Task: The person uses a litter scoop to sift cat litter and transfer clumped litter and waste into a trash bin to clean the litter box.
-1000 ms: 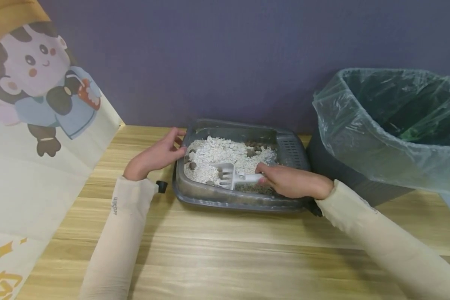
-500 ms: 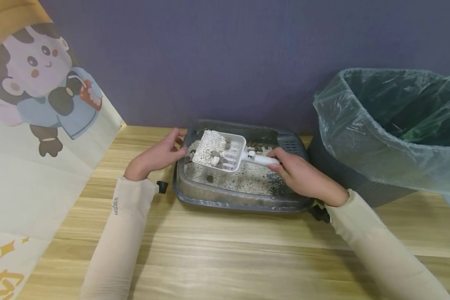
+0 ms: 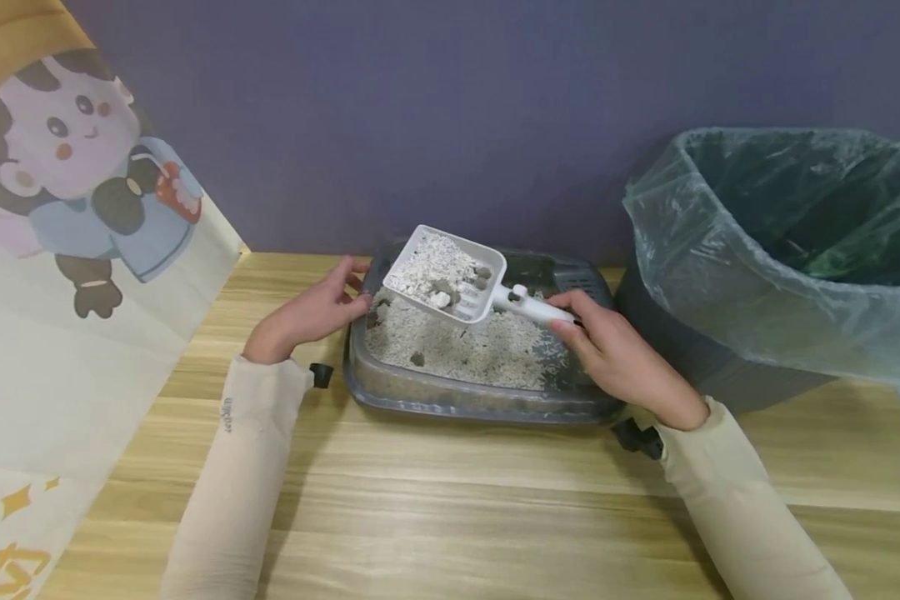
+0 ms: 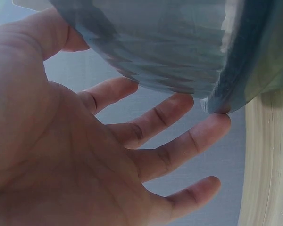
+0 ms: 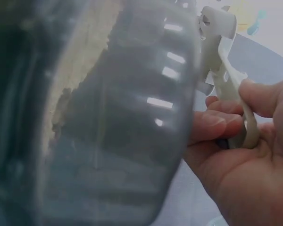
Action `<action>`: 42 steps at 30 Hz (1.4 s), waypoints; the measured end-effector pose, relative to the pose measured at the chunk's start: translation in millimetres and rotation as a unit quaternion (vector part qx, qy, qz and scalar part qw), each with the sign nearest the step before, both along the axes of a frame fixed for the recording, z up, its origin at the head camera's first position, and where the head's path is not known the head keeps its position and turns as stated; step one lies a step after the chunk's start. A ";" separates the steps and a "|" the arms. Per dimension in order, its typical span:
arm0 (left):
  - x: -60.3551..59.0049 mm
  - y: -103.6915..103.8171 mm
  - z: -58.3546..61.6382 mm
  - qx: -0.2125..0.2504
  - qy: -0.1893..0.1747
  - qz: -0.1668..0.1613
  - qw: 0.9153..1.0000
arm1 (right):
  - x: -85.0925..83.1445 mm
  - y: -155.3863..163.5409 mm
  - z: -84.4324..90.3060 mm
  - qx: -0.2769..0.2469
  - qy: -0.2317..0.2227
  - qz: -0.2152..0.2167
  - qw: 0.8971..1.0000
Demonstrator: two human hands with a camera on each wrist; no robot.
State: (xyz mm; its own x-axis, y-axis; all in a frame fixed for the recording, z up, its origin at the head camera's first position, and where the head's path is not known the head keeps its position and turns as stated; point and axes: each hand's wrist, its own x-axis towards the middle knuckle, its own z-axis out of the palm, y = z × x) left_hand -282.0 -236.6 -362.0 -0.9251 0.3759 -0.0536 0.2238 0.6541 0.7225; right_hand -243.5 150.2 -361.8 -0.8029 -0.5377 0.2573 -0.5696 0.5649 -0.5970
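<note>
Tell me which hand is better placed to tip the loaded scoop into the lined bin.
Probably the right hand: it grips the white slotted plastic scoop and is nearer the plastic-lined bin. The left hand touches the grey litter tray.

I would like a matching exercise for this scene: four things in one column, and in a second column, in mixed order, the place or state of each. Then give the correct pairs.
Things:
1. scoop
2. litter tray
3. bin
4. left hand

Places or states:
A. lined with a clear plastic bag
B. touching the tray's left rim
C. held above the tray, loaded with litter and clumps
D. resting on the wooden table, against the wall

Pairs: 1-C, 2-D, 3-A, 4-B
</note>
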 end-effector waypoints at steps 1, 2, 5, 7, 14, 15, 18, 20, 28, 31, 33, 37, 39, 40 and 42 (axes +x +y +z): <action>0.1 -0.3 0.3 -0.001 -0.002 0.001 1.000 | 0.4 0.2 0.4 -0.001 -0.001 -0.001 1.000; 0.4 -0.7 0.7 -0.002 -0.004 0.000 1.000 | 0.7 0.4 0.6 -0.002 0.000 -0.001 1.000; 1.6 -1.4 1.7 -0.004 -0.005 -0.002 1.000 | 1.2 1.1 0.4 -0.009 0.009 -0.001 1.000; 2.1 -1.6 1.9 -0.006 -0.003 -0.001 1.000 | 1.2 1.5 -0.8 -0.015 0.019 -0.001 1.000; 0.6 -1.3 -0.8 0.005 -0.007 0.003 1.000 | 0.7 3.0 -5.4 -0.036 0.052 0.002 0.998; 0.5 -1.4 -1.2 0.007 -0.008 0.004 1.000 | 0.4 3.1 -6.0 -0.038 0.055 0.003 0.998; 0.7 -1.7 -1.6 0.012 -0.012 0.007 1.000 | -0.5 3.1 -7.4 -0.044 0.057 0.002 0.997; 1.3 -1.6 -0.9 0.010 -0.011 0.007 1.000 | -0.7 2.9 -7.9 -0.047 0.056 0.003 0.997; 3.2 1.9 2.8 0.016 -0.005 0.000 1.000 | -0.3 3.9 -9.4 -0.059 0.051 0.007 0.997; 3.0 2.0 2.8 0.015 -0.005 0.001 1.000 | -0.7 3.6 -9.4 -0.061 0.047 0.010 0.997; 2.8 2.1 2.6 0.016 -0.007 0.002 1.000 | -1.0 3.2 -9.4 -0.060 0.045 0.012 0.997; 3.2 2.5 3.1 0.020 -0.011 0.003 1.000 | -1.1 3.0 -9.4 -0.058 0.038 0.016 0.997; 3.2 2.8 2.9 0.020 -0.011 0.001 1.000 | -0.9 3.1 -9.4 -0.058 0.034 0.017 0.998; 3.3 2.9 3.1 0.020 -0.011 0.002 1.000 | -0.9 3.0 -9.5 -0.058 0.032 0.017 0.998; 3.2 2.8 2.9 0.019 -0.010 0.002 1.000 | -1.1 2.8 -9.5 -0.057 0.028 0.016 0.998</action>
